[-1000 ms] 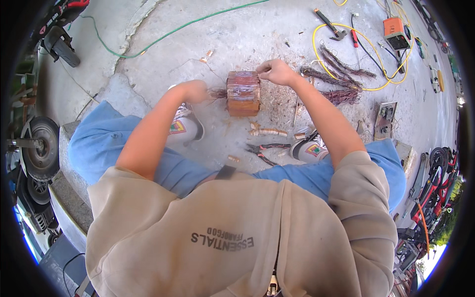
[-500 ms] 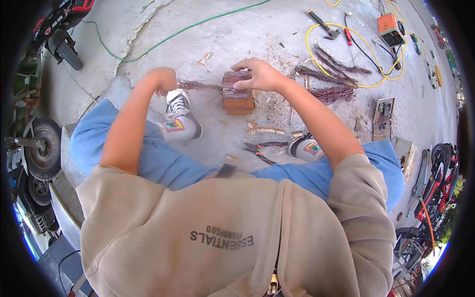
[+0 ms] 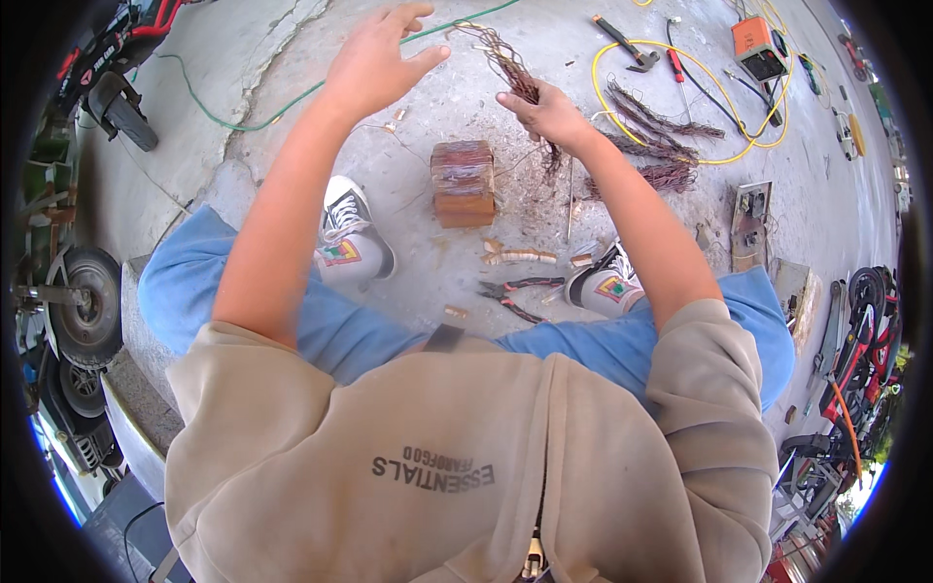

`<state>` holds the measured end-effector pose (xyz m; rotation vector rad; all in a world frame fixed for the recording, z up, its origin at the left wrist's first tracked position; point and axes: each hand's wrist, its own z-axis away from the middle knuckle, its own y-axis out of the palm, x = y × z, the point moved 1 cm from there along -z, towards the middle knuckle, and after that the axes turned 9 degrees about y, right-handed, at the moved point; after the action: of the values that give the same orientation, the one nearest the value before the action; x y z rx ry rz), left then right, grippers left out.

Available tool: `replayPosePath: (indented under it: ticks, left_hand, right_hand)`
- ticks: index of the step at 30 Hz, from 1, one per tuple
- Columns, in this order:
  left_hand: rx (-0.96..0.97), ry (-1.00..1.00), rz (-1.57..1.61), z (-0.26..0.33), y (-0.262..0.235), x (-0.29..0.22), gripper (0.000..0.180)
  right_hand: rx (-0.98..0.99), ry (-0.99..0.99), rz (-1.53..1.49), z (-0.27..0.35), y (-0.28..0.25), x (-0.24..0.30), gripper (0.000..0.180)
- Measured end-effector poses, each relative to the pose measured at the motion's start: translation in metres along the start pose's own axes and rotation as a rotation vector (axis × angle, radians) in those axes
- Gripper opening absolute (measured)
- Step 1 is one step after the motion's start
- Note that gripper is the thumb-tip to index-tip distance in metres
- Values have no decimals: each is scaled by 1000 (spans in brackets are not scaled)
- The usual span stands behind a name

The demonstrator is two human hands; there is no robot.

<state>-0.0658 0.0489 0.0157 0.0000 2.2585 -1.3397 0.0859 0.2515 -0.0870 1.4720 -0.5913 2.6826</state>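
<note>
A bundle of thin reddish-brown wire (image 3: 512, 68) hangs in my right hand (image 3: 556, 119), whose fingers are wrapped round its lower part. Its looped upper end leans toward my left hand (image 3: 377, 63), which is raised and holds nothing, fingers apart. Below and between the hands, a rust-brown block (image 3: 464, 185) rests on the concrete floor between my feet; reddish wire-like strands run across its upper face. To the right of my right hand, more bundles of the same wire (image 3: 671, 177) lie in a loose heap.
Pliers (image 3: 520, 291) lie near my right shoe (image 3: 604, 282). Farther off are a hammer (image 3: 627, 44), a red-handled screwdriver (image 3: 677, 68), a yellow hose (image 3: 719, 160) and an orange machine (image 3: 760, 47). A green hose (image 3: 292, 105) crosses the far left floor.
My right hand has left the block and now grips a wire bundle. The bundle has moved from left of the block to above it. My left hand has risen and opened.
</note>
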Motion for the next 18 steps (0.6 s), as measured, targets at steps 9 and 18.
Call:
replayPosePath:
  ticks: [9,18]
  left_hand:
    - [303,-987,876,175,181,89,29]
    - [448,-1139,1197,164,188,56,38]
  right_hand:
    - [372,400,794,10,17,-163,55]
    - [529,433,731,36,27,-157,50]
